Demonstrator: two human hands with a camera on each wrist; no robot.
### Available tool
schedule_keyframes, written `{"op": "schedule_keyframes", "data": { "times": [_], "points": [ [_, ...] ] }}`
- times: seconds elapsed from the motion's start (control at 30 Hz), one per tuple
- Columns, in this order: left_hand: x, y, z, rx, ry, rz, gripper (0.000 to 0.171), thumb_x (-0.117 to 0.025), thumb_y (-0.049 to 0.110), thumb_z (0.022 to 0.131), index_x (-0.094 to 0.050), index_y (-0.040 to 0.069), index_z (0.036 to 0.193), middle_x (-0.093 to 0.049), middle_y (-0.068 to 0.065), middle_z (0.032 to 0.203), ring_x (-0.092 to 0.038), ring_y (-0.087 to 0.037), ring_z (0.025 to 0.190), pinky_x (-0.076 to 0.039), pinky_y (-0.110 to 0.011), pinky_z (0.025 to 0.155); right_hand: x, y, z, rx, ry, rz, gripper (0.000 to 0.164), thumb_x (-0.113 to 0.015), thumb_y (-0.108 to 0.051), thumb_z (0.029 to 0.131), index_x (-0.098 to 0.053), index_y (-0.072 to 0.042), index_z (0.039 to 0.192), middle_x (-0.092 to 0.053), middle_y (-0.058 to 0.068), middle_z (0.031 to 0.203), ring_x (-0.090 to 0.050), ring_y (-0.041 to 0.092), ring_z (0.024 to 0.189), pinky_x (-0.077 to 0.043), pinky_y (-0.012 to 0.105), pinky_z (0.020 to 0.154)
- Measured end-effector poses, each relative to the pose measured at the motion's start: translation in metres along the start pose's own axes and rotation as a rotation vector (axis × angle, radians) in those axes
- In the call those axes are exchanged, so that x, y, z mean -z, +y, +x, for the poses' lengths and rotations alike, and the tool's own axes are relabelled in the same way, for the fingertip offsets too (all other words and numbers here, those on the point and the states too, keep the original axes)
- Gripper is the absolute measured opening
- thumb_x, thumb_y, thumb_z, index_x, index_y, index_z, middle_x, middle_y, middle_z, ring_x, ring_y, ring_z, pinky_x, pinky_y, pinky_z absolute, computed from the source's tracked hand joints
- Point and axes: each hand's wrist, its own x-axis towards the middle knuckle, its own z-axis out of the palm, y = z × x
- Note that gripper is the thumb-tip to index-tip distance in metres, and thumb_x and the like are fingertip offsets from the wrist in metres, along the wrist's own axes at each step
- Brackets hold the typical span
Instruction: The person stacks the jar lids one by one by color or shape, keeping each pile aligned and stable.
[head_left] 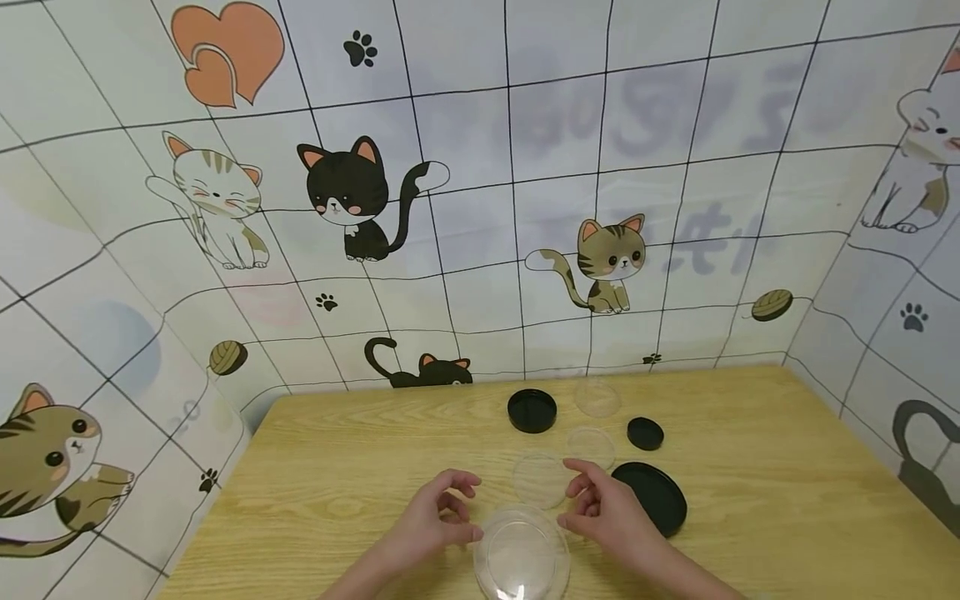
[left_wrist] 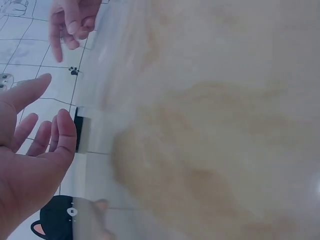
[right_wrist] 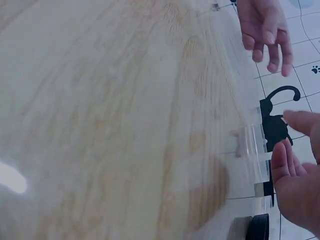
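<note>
A clear round plastic dish [head_left: 522, 554] stands at the table's near edge, between the two hands in the head view. My left hand [head_left: 442, 515] is at its left, the thumb tip right by the rim, fingers loosely bent with nothing in them. On the other side my right hand [head_left: 609, 507] mirrors it, thumb and fingers apart and holding nothing. Just beyond the dish lies a clear disc [head_left: 538, 482], partly overlapped by the right fingertips. A large black round lid [head_left: 656, 498] sits beside the right hand, partly hidden behind it. Both wrist views show the hands facing each other.
Farther back are two more clear discs, one nearer [head_left: 591, 448] and one near the wall [head_left: 597, 397]. A black round lid with a raised rim [head_left: 532, 412] and a small black lid [head_left: 646, 433] flank them. Cat-print sheeting [head_left: 465, 192] encloses the wooden table [head_left: 330, 467].
</note>
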Motion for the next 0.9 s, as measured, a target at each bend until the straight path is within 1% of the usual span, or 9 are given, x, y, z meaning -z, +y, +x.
{"op": "schedule_keyframes", "data": {
  "times": [0.1, 0.17, 0.3, 0.37, 0.5, 0.6, 0.73, 0.9],
  "points": [
    [0.002, 0.002, 0.012, -0.020, 0.022, 0.013, 0.055, -0.080, 0.000, 0.086, -0.056, -0.001, 0.136, -0.054, -0.016, 0.123, -0.058, -0.024, 0.094, -0.054, -0.025, 0.077, -0.001, 0.000, 0.001, -0.072, 0.073, -0.011, 0.073, -0.085, -0.006, 0.083, -0.047, 0.009, 0.144, -0.061, 0.007, 0.103, -0.060, 0.010, 0.077, -0.053, 0.024, 0.068],
    [0.002, 0.003, 0.018, -0.024, 0.029, 0.011, 0.055, -0.080, 0.001, 0.087, -0.056, 0.000, 0.137, -0.055, -0.017, 0.125, -0.059, -0.024, 0.095, -0.054, -0.024, 0.077, -0.003, 0.000, 0.001, -0.111, 0.109, -0.025, 0.074, -0.087, -0.006, 0.081, -0.049, 0.008, 0.143, -0.062, 0.006, 0.104, -0.061, 0.011, 0.078, -0.053, 0.024, 0.069],
    [0.000, 0.006, 0.029, -0.028, 0.031, 0.021, 0.055, -0.080, 0.001, 0.088, -0.055, 0.000, 0.137, -0.055, -0.018, 0.128, -0.060, -0.026, 0.097, -0.054, -0.024, 0.074, -0.008, 0.000, 0.000, -0.142, 0.148, -0.045, 0.075, -0.090, -0.004, 0.076, -0.053, 0.009, 0.140, -0.064, 0.006, 0.106, -0.063, 0.013, 0.077, -0.054, 0.025, 0.067],
    [-0.001, 0.008, 0.033, -0.028, 0.029, 0.049, 0.055, -0.080, 0.002, 0.088, -0.056, 0.000, 0.138, -0.056, -0.018, 0.128, -0.061, -0.026, 0.097, -0.053, -0.024, 0.072, -0.010, 0.001, 0.000, -0.150, 0.165, -0.058, 0.075, -0.091, -0.003, 0.074, -0.055, 0.009, 0.138, -0.065, 0.006, 0.107, -0.064, 0.013, 0.076, -0.055, 0.025, 0.067],
    [-0.001, 0.006, 0.046, -0.038, 0.031, 0.073, 0.056, -0.081, 0.002, 0.087, -0.055, -0.002, 0.137, -0.057, -0.019, 0.126, -0.062, -0.025, 0.098, -0.053, -0.025, 0.071, -0.016, 0.002, 0.000, -0.186, 0.204, -0.079, 0.071, -0.091, 0.001, 0.072, -0.058, 0.008, 0.134, -0.065, 0.005, 0.104, -0.064, 0.013, 0.075, -0.054, 0.025, 0.066],
    [-0.001, -0.001, 0.054, -0.041, 0.036, 0.039, 0.056, -0.080, -0.004, 0.086, -0.054, -0.006, 0.136, -0.059, -0.020, 0.121, -0.065, -0.027, 0.099, -0.056, -0.027, 0.075, -0.020, 0.004, 0.000, -0.200, 0.216, -0.087, 0.067, -0.089, 0.004, 0.072, -0.059, 0.009, 0.132, -0.064, 0.004, 0.101, -0.064, 0.013, 0.075, -0.054, 0.025, 0.066],
    [-0.001, -0.007, 0.063, -0.030, 0.033, 0.003, 0.056, -0.078, -0.009, 0.084, -0.054, -0.011, 0.134, -0.061, -0.020, 0.116, -0.067, -0.029, 0.100, -0.058, -0.029, 0.078, -0.024, 0.006, 0.000, -0.191, 0.227, -0.101, 0.065, -0.087, 0.003, 0.075, -0.059, 0.010, 0.133, -0.063, 0.002, 0.099, -0.064, 0.012, 0.076, -0.054, 0.025, 0.068],
    [-0.003, -0.010, 0.073, -0.010, 0.011, 0.043, 0.055, -0.079, -0.010, 0.082, -0.056, -0.010, 0.132, -0.063, -0.018, 0.114, -0.069, -0.029, 0.098, -0.057, -0.026, 0.075, -0.024, 0.008, 0.004, -0.179, 0.250, -0.140, 0.064, -0.087, 0.001, 0.076, -0.058, 0.011, 0.133, -0.064, 0.002, 0.098, -0.064, 0.011, 0.076, -0.054, 0.025, 0.069]
  ]
}}
